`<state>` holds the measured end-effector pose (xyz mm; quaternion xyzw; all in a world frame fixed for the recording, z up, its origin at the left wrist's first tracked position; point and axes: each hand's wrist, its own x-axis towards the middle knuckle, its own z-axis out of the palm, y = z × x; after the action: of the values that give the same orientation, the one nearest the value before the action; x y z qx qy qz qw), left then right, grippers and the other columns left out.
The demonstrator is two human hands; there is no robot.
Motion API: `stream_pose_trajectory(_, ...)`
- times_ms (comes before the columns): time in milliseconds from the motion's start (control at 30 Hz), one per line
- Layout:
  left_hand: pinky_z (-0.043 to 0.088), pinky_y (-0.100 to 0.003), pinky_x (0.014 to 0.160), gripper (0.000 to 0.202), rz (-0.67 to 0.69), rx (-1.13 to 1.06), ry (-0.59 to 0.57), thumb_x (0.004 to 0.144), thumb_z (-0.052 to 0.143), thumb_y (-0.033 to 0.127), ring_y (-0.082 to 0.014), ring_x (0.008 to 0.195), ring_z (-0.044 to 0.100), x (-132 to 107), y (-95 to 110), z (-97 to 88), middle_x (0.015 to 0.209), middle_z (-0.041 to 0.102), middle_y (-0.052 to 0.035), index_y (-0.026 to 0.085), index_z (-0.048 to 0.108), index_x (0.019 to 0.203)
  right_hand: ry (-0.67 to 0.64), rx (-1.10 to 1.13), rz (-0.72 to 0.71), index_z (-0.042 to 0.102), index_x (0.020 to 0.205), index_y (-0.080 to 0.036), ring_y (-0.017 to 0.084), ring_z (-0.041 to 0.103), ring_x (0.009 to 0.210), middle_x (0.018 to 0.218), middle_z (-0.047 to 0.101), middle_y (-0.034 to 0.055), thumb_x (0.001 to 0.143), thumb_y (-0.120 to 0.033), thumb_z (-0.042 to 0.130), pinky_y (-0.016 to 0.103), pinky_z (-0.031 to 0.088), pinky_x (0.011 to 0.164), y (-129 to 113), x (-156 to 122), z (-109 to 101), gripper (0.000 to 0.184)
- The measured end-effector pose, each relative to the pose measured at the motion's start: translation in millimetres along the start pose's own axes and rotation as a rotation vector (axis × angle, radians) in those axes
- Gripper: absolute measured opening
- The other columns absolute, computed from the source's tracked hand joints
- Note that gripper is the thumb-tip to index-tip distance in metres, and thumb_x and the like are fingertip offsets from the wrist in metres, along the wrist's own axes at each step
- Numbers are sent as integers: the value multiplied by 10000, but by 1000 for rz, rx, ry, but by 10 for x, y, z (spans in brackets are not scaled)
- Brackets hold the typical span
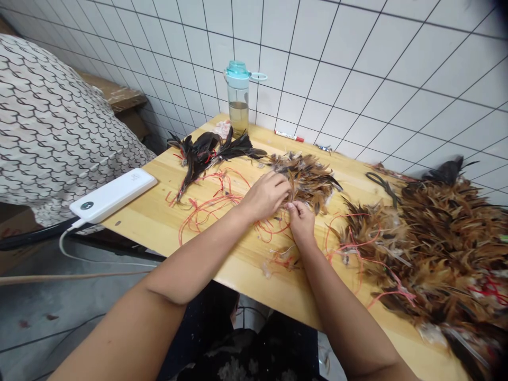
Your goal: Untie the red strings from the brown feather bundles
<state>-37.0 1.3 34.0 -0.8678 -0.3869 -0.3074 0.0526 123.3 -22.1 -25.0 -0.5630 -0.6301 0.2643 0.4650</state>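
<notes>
My left hand [268,194] and my right hand [302,219] nearly touch at the near edge of a small heap of brown feathers [311,180]. Both have their fingers pinched together, the right with its thumb pressed against a finger. What sits between the fingertips is too small and hidden to make out. Loops of thin red string [216,203] spread over the wooden table beside and under my left forearm. Some loose bits of red string and fluff [283,260] lie between my forearms.
A large pile of brown feathers [444,238] covers the table's right side. Black feather bunches [210,151] lie at the back left, near a bottle [238,100]. A white power bank [113,196] with a cable rests on the left edge. A marker [289,136] lies by the tiled wall.
</notes>
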Motion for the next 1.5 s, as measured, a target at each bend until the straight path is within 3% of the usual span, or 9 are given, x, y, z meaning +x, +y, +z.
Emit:
stream_pose_trajectory(67, 391, -348, 872, 241, -106, -31, 105, 934, 409, 231, -215, 947, 496, 3, -17, -18, 983, 616, -101, 152, 634, 969, 27, 52, 24, 649, 761, -194, 190, 600, 778, 781, 687, 46, 843, -417, 474, 317, 451, 771, -32, -3, -13, 296)
stream_pose_trajectory(133, 399, -358, 876, 235, -204, -91, 131, 923, 435, 243, -217, 934, 508, 4, -34, -4, 937, 629, -98, 151, 651, 919, 53, 82, 41, 638, 761, -192, 187, 593, 782, 774, 682, 44, 848, -422, 469, 316, 454, 774, -56, -4, -24, 298)
stream_pose_trajectory(333, 441, -277, 803, 167, -362, -630, -137, 840, 560, 260, -152, 836, 590, 7, 21, 198, 843, 674, -35, 172, 701, 818, 53, 79, 3, 600, 736, -199, 172, 562, 735, 729, 655, 25, 855, -413, 449, 299, 448, 730, -53, -3, -31, 288)
stream_pose_trajectory(633, 395, -226, 636, 194, -568, -1114, -132, 768, 603, 331, -102, 643, 508, -24, 56, 384, 664, 558, 17, 144, 581, 723, -23, 35, -29, 627, 727, -192, 181, 593, 746, 768, 681, 47, 858, -376, 441, 310, 445, 742, -16, -13, -1, 293)
stream_pose_trajectory(933, 327, -216, 597, 196, -568, -1012, -102, 787, 588, 338, -87, 620, 416, -38, 42, 357, 645, 471, 40, 159, 538, 725, -35, 81, -20, 643, 764, -189, 164, 551, 685, 703, 634, 21, 838, -421, 471, 288, 442, 692, -32, -23, 19, 298)
stream_pose_trajectory(1167, 340, -210, 602, 237, -579, -1158, -110, 739, 636, 359, -83, 622, 431, -37, 37, 373, 648, 471, 37, 153, 523, 703, -43, 216, 35, 642, 778, -188, 169, 577, 707, 734, 657, 28, 794, -450, 523, 292, 469, 703, -14, -1, 23, 288)
stream_pose_trajectory(1300, 380, -223, 632, 252, -557, -1220, -194, 733, 639, 374, -92, 627, 476, 4, 16, 296, 651, 515, 25, 143, 539, 713, -55, 161, 6, 627, 741, -189, 167, 579, 711, 733, 654, 28, 819, -418, 499, 294, 455, 723, 4, 6, 0, 273)
stream_pose_trajectory(1400, 424, -242, 686, 178, -509, -1056, -226, 756, 614, 318, -117, 691, 541, 210, -165, 179, 736, 605, -7, 142, 601, 778, -45, 109, -9, 621, 749, -197, 170, 583, 716, 731, 649, 27, 848, -411, 466, 292, 441, 717, 8, 5, -5, 282)
stream_pose_trajectory(1500, 447, -270, 785, 152, -592, -695, -43, 781, 574, 229, -142, 794, 591, 603, -526, 138, 890, 682, -44, 154, 661, 881, -39, 76, -12, 613, 758, -201, 173, 579, 713, 732, 647, 29, 869, -411, 446, 287, 431, 691, 2, -6, 9, 290)
